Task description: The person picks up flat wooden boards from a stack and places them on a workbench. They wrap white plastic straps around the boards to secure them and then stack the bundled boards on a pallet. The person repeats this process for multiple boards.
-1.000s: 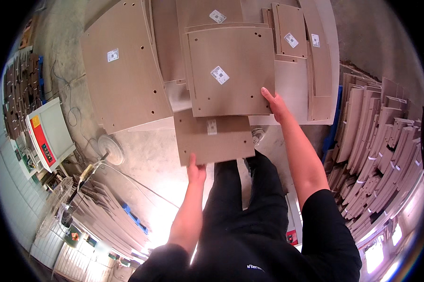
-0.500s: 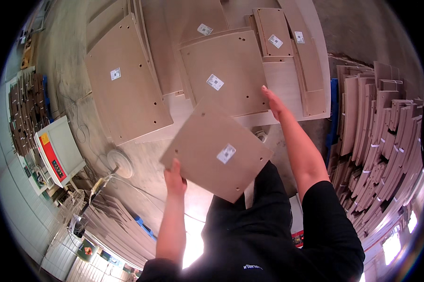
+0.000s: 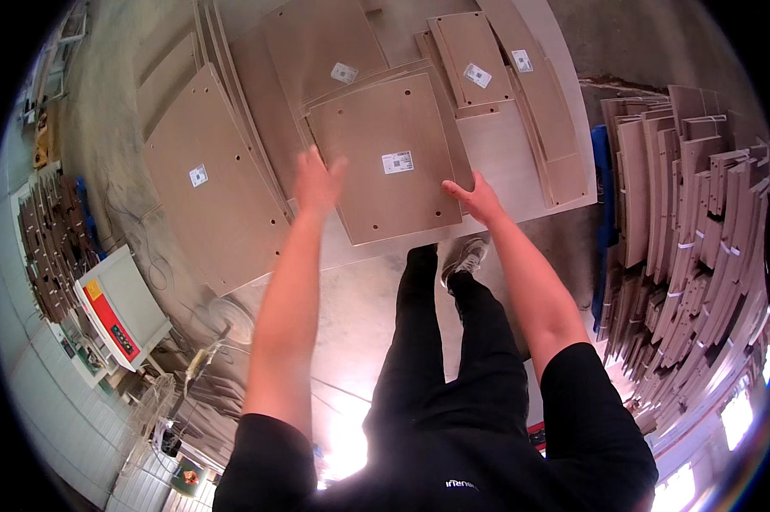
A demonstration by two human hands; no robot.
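Observation:
A brown square board [image 3: 385, 119] with dark holes near its corners and a white label lies on top of a stack on the table [image 3: 530, 145]. My left hand [image 3: 316, 181] is beside the board's left edge, its fingers apart and slightly blurred by motion. On the other side, my right hand [image 3: 479, 200] is at the right edge, thumb spread toward the boards and holding nothing. The thumb's tip overlaps the edge; whether it presses there I cannot tell. Another labelled board stack [image 3: 218, 183] lies to the left.
Farther back are a small labelled board [image 3: 470, 55] and long narrow boards [image 3: 543, 111]. Bundled boards [image 3: 675, 222] are stacked on a blue pallet [image 3: 602, 196] to the right. At the left are a white-and-red machine [image 3: 124, 307] and more stacked boards [image 3: 52, 239].
The square board that my left hand held tilted over the floor now lies on the middle stack. My left hand has let go and moved forward; the right has shifted slightly left.

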